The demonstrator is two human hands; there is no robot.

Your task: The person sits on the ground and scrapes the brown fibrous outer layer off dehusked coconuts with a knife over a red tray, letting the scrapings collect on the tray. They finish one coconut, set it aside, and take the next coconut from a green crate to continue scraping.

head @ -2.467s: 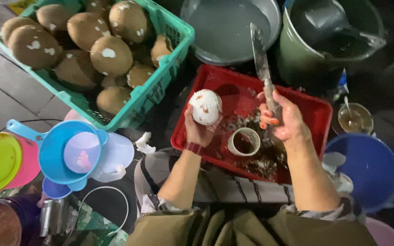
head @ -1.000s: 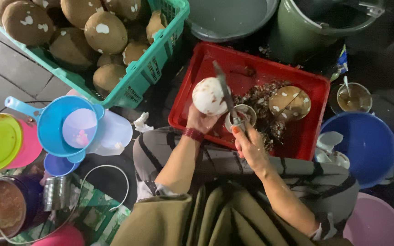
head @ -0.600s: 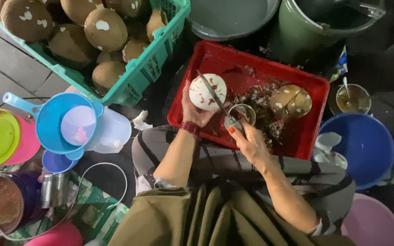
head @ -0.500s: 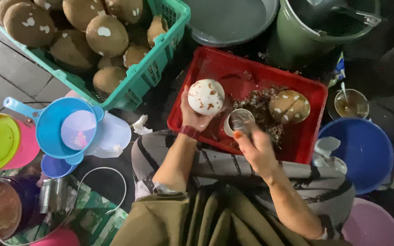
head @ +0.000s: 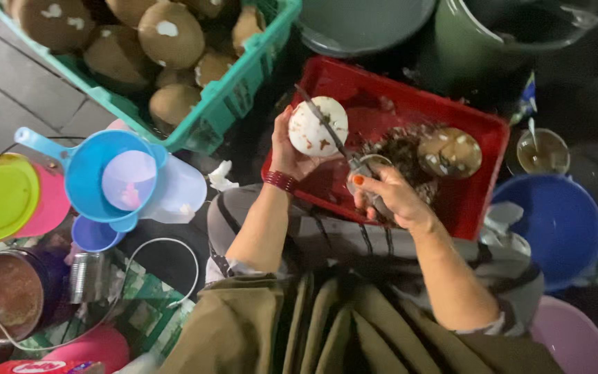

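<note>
Left hand (head: 286, 149) cups peeled white coconut (head: 318, 126) from below, fingers curled round it, held over red tray (head: 482, 125). Right hand (head: 390, 197) closed on handle of knife (head: 327, 128); blade lies across the shell.

Risk: blade edge close to left thumb; a slip off the round, wet-looking shell could cut it. Coconut rests on fingertips only, so a hard blow may knock it loose.

Surroundings, L to R: yellow lid (head: 1, 197), blue funnel (head: 105, 176), green crate (head: 233, 104) w/ husked coconuts, cut shell half (head: 449, 152) in tray, blue basin (head: 558, 225). Small cup under right hand, approx. hidden. Tray debris crowds the landing spot.
</note>
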